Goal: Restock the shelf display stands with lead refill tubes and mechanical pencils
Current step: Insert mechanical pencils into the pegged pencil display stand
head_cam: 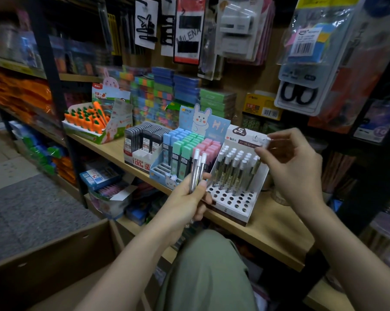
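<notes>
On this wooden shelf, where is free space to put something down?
Bare wooden shelf lies right of the white perforated pencil stand, and a strip between the orange carrot pen box and the grey lead refill display. The displays stand crowded side by side.

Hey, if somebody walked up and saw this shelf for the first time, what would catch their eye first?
Probably the left hand at centre, gripping a bunch of white-capped pencils before the white display stand, whose front holes are unfilled. Just above, the right hand pinches one pencil's cap over the stand's back rows. Further left on the shelf, the bright orange carrot-shaped items in their rabbit box stand out.
</notes>
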A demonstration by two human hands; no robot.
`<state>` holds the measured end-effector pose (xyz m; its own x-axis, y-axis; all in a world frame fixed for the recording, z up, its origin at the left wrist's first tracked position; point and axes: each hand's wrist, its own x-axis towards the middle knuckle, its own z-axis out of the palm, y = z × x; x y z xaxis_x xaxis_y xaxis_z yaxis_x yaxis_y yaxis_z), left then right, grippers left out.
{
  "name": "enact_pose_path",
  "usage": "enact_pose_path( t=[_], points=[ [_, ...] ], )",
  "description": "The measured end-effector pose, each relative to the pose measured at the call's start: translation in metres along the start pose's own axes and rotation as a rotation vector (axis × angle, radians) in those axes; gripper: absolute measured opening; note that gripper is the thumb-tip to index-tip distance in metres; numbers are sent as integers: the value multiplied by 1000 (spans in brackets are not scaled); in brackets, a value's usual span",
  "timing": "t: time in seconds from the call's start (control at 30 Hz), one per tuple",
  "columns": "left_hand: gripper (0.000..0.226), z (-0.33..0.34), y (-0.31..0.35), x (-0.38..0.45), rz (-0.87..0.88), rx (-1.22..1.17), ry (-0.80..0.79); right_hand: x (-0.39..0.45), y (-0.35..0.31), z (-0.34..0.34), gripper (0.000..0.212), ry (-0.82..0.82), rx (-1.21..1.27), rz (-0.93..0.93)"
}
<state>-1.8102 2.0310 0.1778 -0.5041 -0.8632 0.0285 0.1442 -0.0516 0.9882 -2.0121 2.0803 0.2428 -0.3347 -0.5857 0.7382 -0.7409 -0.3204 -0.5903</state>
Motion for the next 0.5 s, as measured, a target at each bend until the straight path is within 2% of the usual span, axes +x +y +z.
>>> enact_pose_path(
  t=[0.17, 0.33, 0.5],
  points=[
    [24, 0, -6, 4, -50, -87, -1, -13, 18, 11, 22, 11, -59, -28],
    [31, -5, -8, 2, -63, -68, 63, -16, 26, 16, 22, 28, -57, -2],
    [26, -5, -6, -1, -72, -53, 37, -16, 26, 17, 21, -5, -89, 32]
  ],
)
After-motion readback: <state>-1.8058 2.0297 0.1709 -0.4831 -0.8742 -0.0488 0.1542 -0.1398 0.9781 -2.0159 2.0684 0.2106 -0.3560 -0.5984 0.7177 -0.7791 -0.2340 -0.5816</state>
